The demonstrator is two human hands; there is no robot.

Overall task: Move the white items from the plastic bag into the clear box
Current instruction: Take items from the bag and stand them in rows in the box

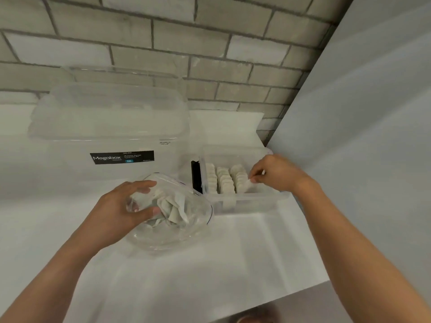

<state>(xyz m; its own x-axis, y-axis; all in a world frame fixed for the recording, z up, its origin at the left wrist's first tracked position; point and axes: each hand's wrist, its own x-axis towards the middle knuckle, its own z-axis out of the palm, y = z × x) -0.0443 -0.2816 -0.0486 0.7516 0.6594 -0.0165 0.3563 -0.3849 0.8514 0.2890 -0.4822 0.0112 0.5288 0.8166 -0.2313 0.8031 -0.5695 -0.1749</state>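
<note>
Big bin (105, 127): standing back left.
Left hand (116, 210): fingers gripping the plastic bag (191, 227) of white items (172, 206) on the counter (210, 271).
Clear box (247, 202): sitting just right, holding three rows.
Right hand (277, 173): fingers pinching one white item (248, 183) at the right row.

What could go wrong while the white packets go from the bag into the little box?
1. The right hand pinches one white item beside the standing rows in the clear box; a clumsy push might tip the rows over.
2. The left hand grips the plastic bag on its side, its mouth seemingly toward the box, so the loose white items inside might slide out onto the table.
</note>
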